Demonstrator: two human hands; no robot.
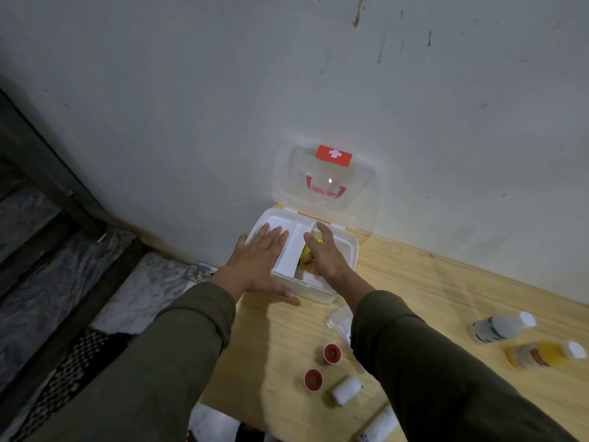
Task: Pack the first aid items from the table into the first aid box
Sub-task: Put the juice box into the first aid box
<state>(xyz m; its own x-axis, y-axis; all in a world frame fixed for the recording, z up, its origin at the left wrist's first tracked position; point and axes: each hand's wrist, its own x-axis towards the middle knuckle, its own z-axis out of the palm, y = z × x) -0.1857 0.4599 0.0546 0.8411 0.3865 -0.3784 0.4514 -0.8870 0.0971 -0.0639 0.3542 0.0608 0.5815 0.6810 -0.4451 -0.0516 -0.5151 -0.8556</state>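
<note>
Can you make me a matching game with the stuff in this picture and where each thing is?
Things:
1. left hand
2. clear lid
3. two red-topped rolls
4. yellow bottle

Places:
A. lying at the table's right edge
B. leaning open against the wall
C. flat on the first aid box
D. table, between the sleeves

Pairs: 1-C, 2-B, 3-D, 4-A

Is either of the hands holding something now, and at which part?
Left hand lies flat and open on the first aid box, gripping nothing. Right hand reaches into the box over a yellow item; whether it grips it cannot be told.
</note>
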